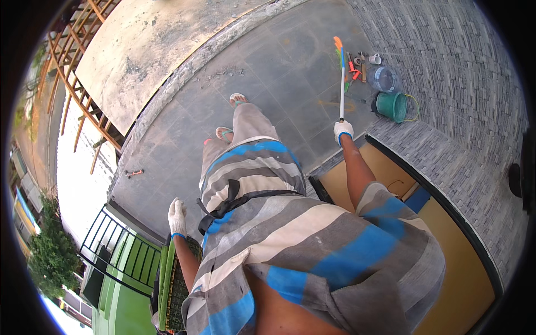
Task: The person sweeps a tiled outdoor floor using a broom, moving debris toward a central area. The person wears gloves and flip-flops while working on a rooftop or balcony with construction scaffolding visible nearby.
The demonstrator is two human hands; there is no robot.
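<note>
My right hand [343,130], in a white knitted glove with a blue cuff, grips the dark lower end of a long pole [342,94]. The pole is white, then blue, and ends in an orange tip over the tiled floor. Green and orange pieces show beside its far part; whether they belong to it or lie on the floor, I cannot tell. My left hand [178,215] wears a matching glove and hangs at my side with loosely bent fingers. Nothing shows in it. A green fabric-covered item [169,284] is close below that hand.
Along the stone-patterned wall [452,79] are a green bucket [391,106], a clear plastic bottle [385,79], a white mug [375,59], a hammer [363,69] and red-handled tools [356,75]. A red tool [135,173] lies left, near a black railing [121,247]. A doorway frame [435,192] is at right.
</note>
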